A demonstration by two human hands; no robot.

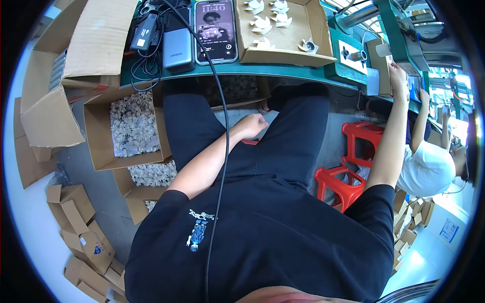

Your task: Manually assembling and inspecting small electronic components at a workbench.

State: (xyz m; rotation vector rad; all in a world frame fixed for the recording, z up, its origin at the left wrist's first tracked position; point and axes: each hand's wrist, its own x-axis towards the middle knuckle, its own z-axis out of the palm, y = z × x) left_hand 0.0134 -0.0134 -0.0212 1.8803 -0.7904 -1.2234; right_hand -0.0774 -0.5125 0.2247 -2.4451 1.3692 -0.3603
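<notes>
My left hand (251,126) is held low between my thighs, its fingers curled closed; whatever may be inside them is hidden. Stretched out to the far right, my right hand (398,81) is at the edge of a narrow cardboard box (380,65), just below a white cylinder (384,50) on a green machine. Its fingertips are partly hidden, so its grip is unclear. Left of it, a green fixture (343,70) carries a metal cylinder (358,56). White bladed impellers (261,24) lie in a shallow cardboard tray (288,58) on the green bench.
A phone (216,33), a power bank (178,50) and coiled cables stand left of the tray. A black cable (225,111) hangs across my front. Cartons of small pale parts (134,123) sit at my left. Red stools (339,184) and a co-worker (427,169) are at the right.
</notes>
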